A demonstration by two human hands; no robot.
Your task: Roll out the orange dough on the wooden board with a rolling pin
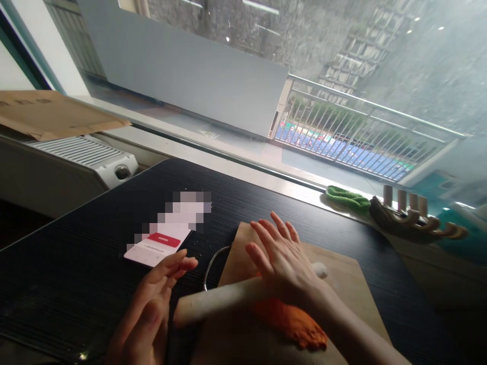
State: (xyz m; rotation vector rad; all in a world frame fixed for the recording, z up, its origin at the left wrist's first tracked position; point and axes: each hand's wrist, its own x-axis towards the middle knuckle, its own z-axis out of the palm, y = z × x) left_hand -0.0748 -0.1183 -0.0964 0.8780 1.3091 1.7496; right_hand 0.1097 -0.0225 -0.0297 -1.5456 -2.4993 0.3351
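Note:
A whitish rolling pin (220, 302) lies slantwise across a brown board (342, 268) and sticks out past its left edge. Beneath the pin, an orange lump of soft dough or clay (294, 324) spreads over the board. My right hand (279, 253) rests flat over the right part of the pin, fingers stretched and apart, hiding some of it. To the left, my left hand (155, 299) is held half curled near the pin's left end, with nothing visible in it. A lit phone (152, 248) lies just beyond its fingertips, partly pixelated.
A thin metal loop (207, 271) shows at the board's left edge. On the sill beyond the black table (76, 274) lie a green cloth-like thing (346, 198) and a dark object with brown prongs (407, 215). A radiator (110, 162) with brown paper (57, 114) stands left.

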